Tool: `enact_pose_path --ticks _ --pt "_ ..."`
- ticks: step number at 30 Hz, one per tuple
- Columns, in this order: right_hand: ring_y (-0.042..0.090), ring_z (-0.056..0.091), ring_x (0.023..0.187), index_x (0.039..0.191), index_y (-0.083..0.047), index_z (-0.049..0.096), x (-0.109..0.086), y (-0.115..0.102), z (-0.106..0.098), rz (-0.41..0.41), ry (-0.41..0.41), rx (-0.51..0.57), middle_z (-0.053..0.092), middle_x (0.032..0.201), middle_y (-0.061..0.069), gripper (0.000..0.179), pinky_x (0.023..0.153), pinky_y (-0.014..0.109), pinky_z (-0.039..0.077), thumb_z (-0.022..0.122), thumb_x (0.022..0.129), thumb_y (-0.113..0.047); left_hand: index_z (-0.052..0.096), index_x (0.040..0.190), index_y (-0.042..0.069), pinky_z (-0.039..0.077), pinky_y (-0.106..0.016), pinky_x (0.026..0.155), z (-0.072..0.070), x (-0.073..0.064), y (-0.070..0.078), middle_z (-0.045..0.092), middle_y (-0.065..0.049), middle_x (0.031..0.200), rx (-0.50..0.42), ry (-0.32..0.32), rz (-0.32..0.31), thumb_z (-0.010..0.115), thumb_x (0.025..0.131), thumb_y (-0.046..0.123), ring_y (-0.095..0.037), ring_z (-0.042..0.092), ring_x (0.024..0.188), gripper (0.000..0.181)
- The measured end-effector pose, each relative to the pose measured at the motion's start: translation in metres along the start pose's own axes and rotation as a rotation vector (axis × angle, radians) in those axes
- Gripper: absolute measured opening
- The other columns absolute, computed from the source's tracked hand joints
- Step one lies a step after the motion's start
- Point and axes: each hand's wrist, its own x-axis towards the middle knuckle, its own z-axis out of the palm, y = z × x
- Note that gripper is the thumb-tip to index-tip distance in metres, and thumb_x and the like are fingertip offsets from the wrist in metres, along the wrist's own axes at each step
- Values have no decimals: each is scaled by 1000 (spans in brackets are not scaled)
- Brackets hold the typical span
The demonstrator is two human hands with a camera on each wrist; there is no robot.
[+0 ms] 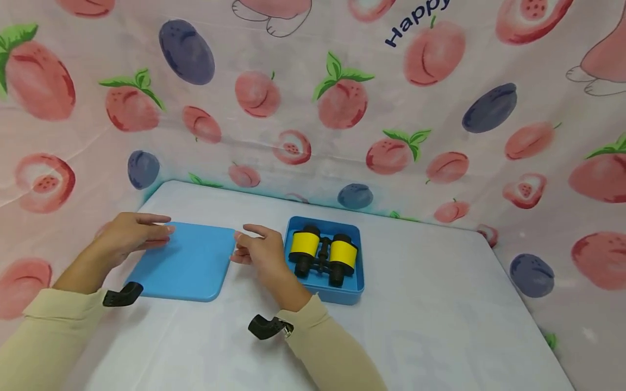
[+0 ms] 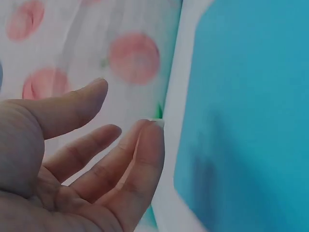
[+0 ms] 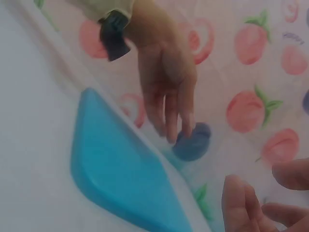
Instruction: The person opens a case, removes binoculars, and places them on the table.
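Note:
A flat blue lid with rounded corners lies on the white table. My left hand hovers over its left side with fingers loosely bent and nothing between them; the left wrist view shows these fingers apart from the blue surface. At the lid's far right corner is my right hand, its fingers relaxed and holding nothing. The right wrist view has the lid standing clear of the right fingers. Yellow and black binoculars lie in an open blue box, right of that hand.
The white table extends to the right of the box. Behind and at both sides hangs a fruit-print cloth. A black device is worn at the right cuff and another at the left.

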Motion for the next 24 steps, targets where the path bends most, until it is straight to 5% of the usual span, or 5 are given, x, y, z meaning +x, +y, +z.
enact_pose_path --ticks 4,12,24 --pt "15 67 69 126 -11 73 -9 -18 -13 12 -28 72 70 84 8 30 72 35 66 75 97 -13 36 157 -8 62 -29 91 24 5 18 73 4 118 -113 -75 12 71 101 31 -1 75 96 77" --pt "17 69 74 129 -10 72 -19 -44 -51 -26 -49 18 73 98 13 31 77 37 66 74 98 -15 39 159 0 59 -35 99 78 19 56 62 -21 146 -181 -164 18 71 100 32 -13 75 110 74" --pt "31 72 102 141 -5 64 -20 -55 -129 -104 -10 -409 72 120 17 47 93 41 63 72 100 -26 42 158 1 58 -43 102 158 47 92 63 -25 144 -273 -257 -33 72 100 20 -35 68 125 67"
